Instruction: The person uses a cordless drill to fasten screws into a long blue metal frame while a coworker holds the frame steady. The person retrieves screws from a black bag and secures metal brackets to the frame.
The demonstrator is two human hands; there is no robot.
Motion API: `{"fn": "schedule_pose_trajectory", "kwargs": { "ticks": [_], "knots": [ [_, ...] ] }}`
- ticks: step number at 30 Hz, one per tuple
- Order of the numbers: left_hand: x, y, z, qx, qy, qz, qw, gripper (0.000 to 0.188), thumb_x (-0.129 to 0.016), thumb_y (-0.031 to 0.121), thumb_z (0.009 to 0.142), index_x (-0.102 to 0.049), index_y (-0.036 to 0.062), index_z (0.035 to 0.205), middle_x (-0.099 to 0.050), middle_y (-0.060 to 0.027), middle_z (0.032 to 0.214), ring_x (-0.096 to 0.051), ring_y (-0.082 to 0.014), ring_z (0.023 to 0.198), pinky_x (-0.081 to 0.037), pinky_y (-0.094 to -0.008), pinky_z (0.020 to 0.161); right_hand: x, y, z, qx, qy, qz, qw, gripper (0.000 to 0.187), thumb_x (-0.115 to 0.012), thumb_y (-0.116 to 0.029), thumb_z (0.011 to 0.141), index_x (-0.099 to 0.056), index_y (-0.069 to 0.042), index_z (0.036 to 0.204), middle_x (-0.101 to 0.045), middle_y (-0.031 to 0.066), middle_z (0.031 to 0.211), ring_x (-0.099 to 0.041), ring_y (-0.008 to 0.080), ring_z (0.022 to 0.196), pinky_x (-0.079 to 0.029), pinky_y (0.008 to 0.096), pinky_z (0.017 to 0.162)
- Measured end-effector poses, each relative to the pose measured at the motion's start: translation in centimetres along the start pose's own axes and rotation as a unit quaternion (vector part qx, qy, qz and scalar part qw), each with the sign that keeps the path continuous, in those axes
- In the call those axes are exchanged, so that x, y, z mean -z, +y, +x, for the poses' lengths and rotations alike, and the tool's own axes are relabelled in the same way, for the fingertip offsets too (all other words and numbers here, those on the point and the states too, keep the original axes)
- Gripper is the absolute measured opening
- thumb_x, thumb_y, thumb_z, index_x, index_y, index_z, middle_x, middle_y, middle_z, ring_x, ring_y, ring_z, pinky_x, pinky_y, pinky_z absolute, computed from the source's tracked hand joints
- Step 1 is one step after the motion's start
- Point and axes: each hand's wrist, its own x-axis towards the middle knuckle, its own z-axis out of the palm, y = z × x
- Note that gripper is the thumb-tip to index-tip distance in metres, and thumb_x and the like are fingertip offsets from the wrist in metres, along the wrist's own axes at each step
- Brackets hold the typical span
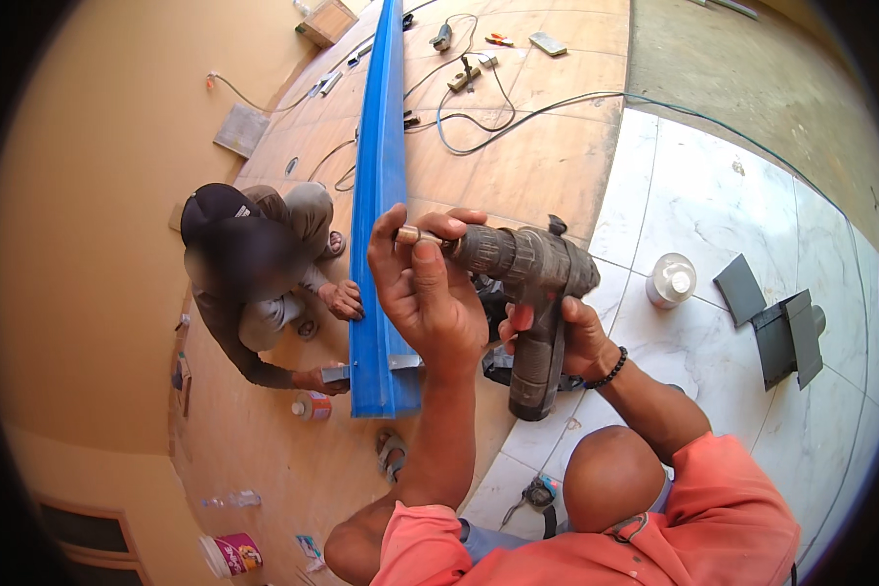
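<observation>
In front of me is a worn, dark cordless drill (535,354), its chuck pointing left. My right hand (584,339) is wrapped around its grip, close to the red trigger. My left hand (439,298) pinches a short copper-coloured socket bit (415,235) at the front of the chuck, between thumb and fingers. How deep the bit sits in the chuck is hidden by the fingers. Just left of and below my left hand runs a long blue metal channel (379,166), its near end close to my forearm.
A person (254,254) crouches left of the channel, one hand on its edge, the other by a metal piece at its near end. A clear bottle (671,281) and black bent pieces (777,337) lie right. Cables and an angle grinder (442,39) lie on the far floor.
</observation>
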Motion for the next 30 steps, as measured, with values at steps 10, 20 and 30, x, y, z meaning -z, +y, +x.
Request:
{"fn": "schedule_pose_trajectory", "kwargs": {
  "ticks": [10,20,30],
  "knots": [
    [-1.8,-0.7,0.3,0.05,0.008,-0.082,0.995,0.032,-0.041,0.018,0.1,-0.037,0.0143,0.132,-0.055,-0.006,0.096,-0.058,-0.0275,0.091,-0.049,-0.0468,0.084,-1.3,-0.5,-1.1,0.137,0.059,-0.121,0.981,0.071,-0.081,-0.036,0.068,-0.051,-0.005,0.125,-0.063,0.0112,0.105,-0.059,0.0267,0.102,-0.048,0.0385,0.089],
    [-5.3,0.7,-0.6,0.072,-0.034,-0.232,0.969,0.04,-0.042,0.021,0.101,-0.028,0.011,0.137,-0.055,-0.0106,0.096,-0.062,-0.0288,0.085,-0.055,-0.0422,0.076,-1.4,-2.0,-3.9,0.292,-0.047,-0.571,0.766,0.07,-0.087,-0.02,0.067,-0.043,-0.003,0.118,-0.058,0.012,0.117,-0.058,0.0221,0.109,-0.049,0.0352,0.09],
    [-9.0,4.8,-2.2,0.317,-0.004,-0.131,0.939,0.04,-0.075,0.012,0.079,-0.048,0.0011,0.106,-0.06,-0.0138,0.084,-0.065,-0.0273,0.081,-0.055,-0.0444,0.075,-1.8,-1.7,-5.2,0.219,0.062,-0.376,0.898,0.069,-0.088,-0.018,0.065,-0.047,-0.008,0.12,-0.057,0.011,0.119,-0.055,0.0173,0.11,-0.045,0.0336,0.092]
  ]
}}
